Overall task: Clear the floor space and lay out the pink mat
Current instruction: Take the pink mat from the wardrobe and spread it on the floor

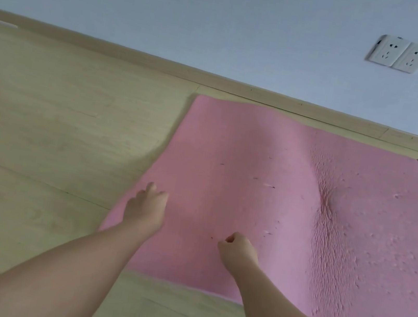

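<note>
Currently you've got one pink mat (242, 163) on the floor (46, 105) and three sockets (407, 57) on the wall (172, 1). Your left hand (146, 207) and right hand (238, 250) are both over the mat, fingers (152, 187) clenched.

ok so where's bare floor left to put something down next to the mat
The widest bare floor lies left of the pink mat, up to the skirting board. A narrower strip shows along the mat's near edge, between the forearms. The mat's left end is crowded by the left hand and right hand.

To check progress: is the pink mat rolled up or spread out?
Spread out, but not fully flat: a raised fold crosses the pink mat.
</note>
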